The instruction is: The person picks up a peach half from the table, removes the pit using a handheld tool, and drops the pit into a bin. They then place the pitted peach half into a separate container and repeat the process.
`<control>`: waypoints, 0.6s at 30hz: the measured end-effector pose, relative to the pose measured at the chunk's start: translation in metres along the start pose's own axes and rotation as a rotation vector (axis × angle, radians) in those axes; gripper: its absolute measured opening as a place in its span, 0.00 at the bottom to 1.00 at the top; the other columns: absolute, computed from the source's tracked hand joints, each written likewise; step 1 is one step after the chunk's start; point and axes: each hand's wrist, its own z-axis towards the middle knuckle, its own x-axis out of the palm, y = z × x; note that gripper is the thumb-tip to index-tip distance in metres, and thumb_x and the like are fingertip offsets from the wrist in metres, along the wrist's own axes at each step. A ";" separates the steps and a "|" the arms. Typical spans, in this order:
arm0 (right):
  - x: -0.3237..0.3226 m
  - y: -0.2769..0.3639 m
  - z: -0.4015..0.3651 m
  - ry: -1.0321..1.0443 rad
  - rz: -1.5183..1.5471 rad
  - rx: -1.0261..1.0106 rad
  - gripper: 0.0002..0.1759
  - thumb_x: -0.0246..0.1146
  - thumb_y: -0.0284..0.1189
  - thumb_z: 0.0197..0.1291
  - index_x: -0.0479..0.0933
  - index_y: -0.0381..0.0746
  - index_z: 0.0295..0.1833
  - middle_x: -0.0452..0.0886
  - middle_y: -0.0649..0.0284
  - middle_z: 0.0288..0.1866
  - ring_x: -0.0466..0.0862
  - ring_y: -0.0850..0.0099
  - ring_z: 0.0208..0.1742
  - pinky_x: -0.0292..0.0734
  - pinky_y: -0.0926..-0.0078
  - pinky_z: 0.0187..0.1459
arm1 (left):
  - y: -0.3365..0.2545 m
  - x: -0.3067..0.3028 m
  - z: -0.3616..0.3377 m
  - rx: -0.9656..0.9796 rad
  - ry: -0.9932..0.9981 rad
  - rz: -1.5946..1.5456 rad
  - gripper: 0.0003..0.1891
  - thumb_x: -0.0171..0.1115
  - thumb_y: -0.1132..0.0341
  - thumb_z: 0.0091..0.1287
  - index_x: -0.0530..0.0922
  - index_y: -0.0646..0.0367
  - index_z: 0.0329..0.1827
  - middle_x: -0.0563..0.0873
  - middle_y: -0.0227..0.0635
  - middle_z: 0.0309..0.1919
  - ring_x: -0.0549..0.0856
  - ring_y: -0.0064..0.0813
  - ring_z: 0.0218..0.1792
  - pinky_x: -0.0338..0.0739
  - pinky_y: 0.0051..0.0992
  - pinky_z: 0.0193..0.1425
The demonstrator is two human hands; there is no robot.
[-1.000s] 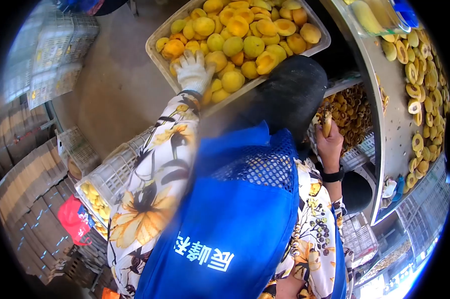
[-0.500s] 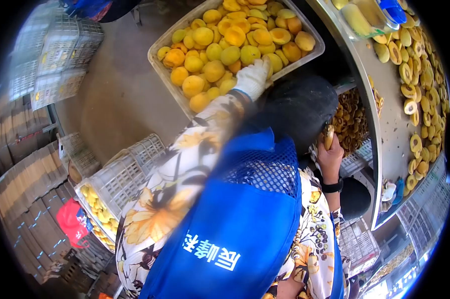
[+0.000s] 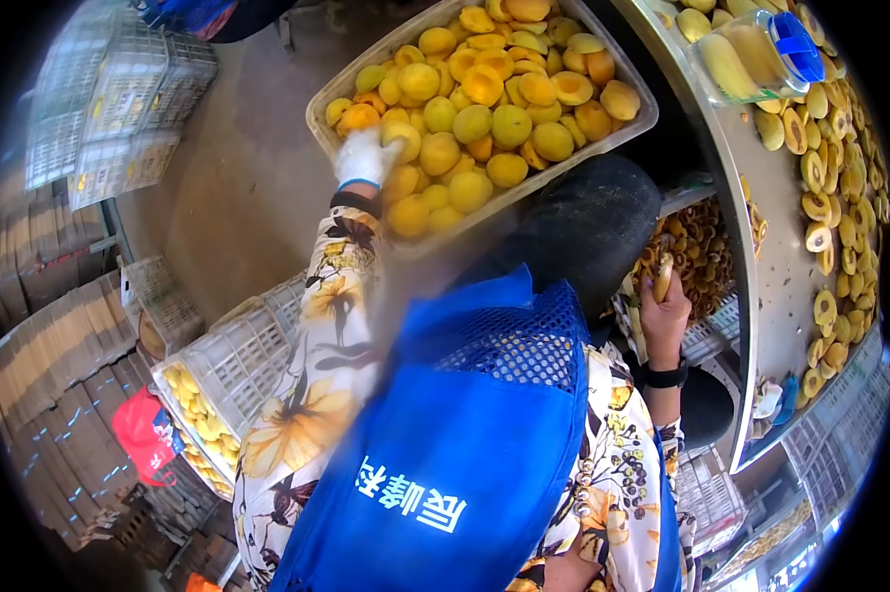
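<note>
My left hand (image 3: 368,159), in a white knit glove, is at the left side of a pale plastic crate (image 3: 319,107) heaped with yellow peaches (image 3: 471,122), whole and halved. Its fingers curl onto a yellow peach (image 3: 401,139) near the crate's rim. My bare right hand (image 3: 662,308), with a black band at the wrist, is closed around a short, tan, elongated object (image 3: 665,275) like a wooden handle. That object points up, and its lower part is hidden in the fist. Behind this hand lies a heap of brown cut pieces (image 3: 699,237) under the table edge.
A metal table (image 3: 765,202) curves along the right, bearing many peach halves (image 3: 818,207) and a clear jar with a blue lid (image 3: 755,56). Stacked white crates (image 3: 119,109) stand at left. Another crate (image 3: 252,340) of yellow fruit and a red cap (image 3: 144,434) are lower left.
My left hand has moved left across the crate, from its near right side to its left side. My right hand has stayed by the brown pieces, with the tan object turned slightly.
</note>
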 end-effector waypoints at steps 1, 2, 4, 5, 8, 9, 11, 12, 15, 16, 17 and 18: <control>0.002 0.003 0.001 -0.002 -0.010 -0.018 0.14 0.63 0.29 0.55 0.76 0.38 0.48 0.79 0.47 0.27 0.83 0.52 0.30 0.76 0.65 0.31 | -0.010 -0.014 0.004 -0.064 0.069 0.145 0.30 0.61 0.40 0.56 0.76 0.47 0.57 0.77 0.48 0.54 0.80 0.50 0.49 0.76 0.42 0.50; 0.003 0.003 0.001 0.001 -0.015 -0.019 0.14 0.63 0.29 0.55 0.76 0.38 0.48 0.79 0.47 0.27 0.83 0.52 0.30 0.77 0.65 0.31 | -0.009 -0.013 0.009 0.024 -0.053 0.126 0.30 0.59 0.39 0.57 0.76 0.52 0.53 0.77 0.47 0.53 0.80 0.47 0.50 0.75 0.40 0.51; 0.005 0.003 0.001 0.008 -0.022 -0.026 0.14 0.63 0.28 0.55 0.76 0.37 0.48 0.78 0.46 0.27 0.83 0.52 0.29 0.77 0.65 0.31 | -0.017 -0.002 0.027 0.092 -0.222 0.014 0.31 0.55 0.39 0.60 0.73 0.52 0.59 0.75 0.47 0.55 0.76 0.47 0.56 0.72 0.41 0.56; 0.007 0.003 0.001 -0.003 -0.029 -0.038 0.14 0.63 0.28 0.54 0.76 0.37 0.48 0.78 0.46 0.26 0.82 0.52 0.29 0.76 0.65 0.31 | -0.020 0.017 0.038 0.093 -0.232 0.052 0.34 0.51 0.38 0.61 0.68 0.52 0.64 0.71 0.48 0.61 0.71 0.48 0.61 0.66 0.43 0.61; 0.006 0.006 0.001 -0.032 -0.063 -0.041 0.15 0.63 0.28 0.54 0.76 0.38 0.48 0.78 0.47 0.26 0.82 0.52 0.28 0.76 0.65 0.31 | -0.036 0.048 0.045 0.049 -0.079 0.112 0.43 0.41 0.35 0.64 0.55 0.61 0.72 0.56 0.53 0.72 0.56 0.50 0.72 0.43 0.51 0.72; 0.005 0.004 0.001 -0.021 -0.088 -0.031 0.14 0.63 0.28 0.54 0.76 0.38 0.47 0.78 0.47 0.26 0.82 0.52 0.28 0.76 0.64 0.31 | -0.037 0.054 0.043 0.041 -0.096 0.087 0.43 0.42 0.35 0.64 0.54 0.62 0.72 0.56 0.53 0.72 0.56 0.50 0.72 0.42 0.50 0.72; 0.006 -0.003 0.002 0.003 -0.129 -0.013 0.14 0.63 0.28 0.54 0.76 0.38 0.47 0.78 0.47 0.26 0.82 0.52 0.28 0.76 0.64 0.31 | -0.038 0.062 0.045 0.037 -0.163 0.071 0.44 0.43 0.35 0.63 0.55 0.63 0.71 0.57 0.54 0.71 0.58 0.50 0.71 0.43 0.49 0.72; 0.009 -0.003 0.003 0.021 -0.116 0.023 0.14 0.63 0.28 0.54 0.76 0.38 0.47 0.78 0.47 0.26 0.82 0.51 0.28 0.76 0.63 0.31 | -0.037 0.069 0.049 0.046 -0.211 0.080 0.44 0.44 0.35 0.63 0.55 0.64 0.71 0.58 0.55 0.71 0.60 0.51 0.70 0.44 0.49 0.72; 0.016 0.009 0.006 0.020 -0.081 0.099 0.14 0.63 0.29 0.54 0.76 0.39 0.46 0.79 0.46 0.27 0.82 0.50 0.31 0.76 0.63 0.32 | -0.045 0.078 0.066 -0.021 -0.281 0.141 0.45 0.47 0.36 0.61 0.58 0.67 0.69 0.62 0.58 0.67 0.66 0.52 0.66 0.50 0.48 0.70; 0.017 0.016 0.012 0.030 -0.078 0.091 0.14 0.63 0.29 0.54 0.76 0.39 0.47 0.79 0.46 0.27 0.81 0.49 0.31 0.76 0.63 0.32 | -0.055 0.076 0.075 -0.057 -0.301 0.164 0.45 0.48 0.36 0.60 0.59 0.68 0.69 0.64 0.59 0.66 0.68 0.53 0.64 0.52 0.48 0.69; 0.016 0.022 0.017 0.050 -0.078 0.088 0.14 0.63 0.29 0.54 0.76 0.39 0.47 0.79 0.46 0.28 0.81 0.49 0.31 0.76 0.62 0.33 | -0.063 0.071 0.079 -0.110 -0.331 0.188 0.45 0.50 0.36 0.59 0.61 0.69 0.67 0.68 0.60 0.62 0.72 0.54 0.59 0.57 0.48 0.67; 0.014 0.024 0.018 0.076 -0.079 0.087 0.15 0.64 0.29 0.54 0.76 0.39 0.48 0.79 0.46 0.28 0.81 0.49 0.31 0.76 0.62 0.33 | -0.062 0.070 0.074 -0.061 -0.410 0.207 0.46 0.52 0.36 0.58 0.61 0.69 0.67 0.68 0.59 0.62 0.72 0.54 0.59 0.57 0.48 0.67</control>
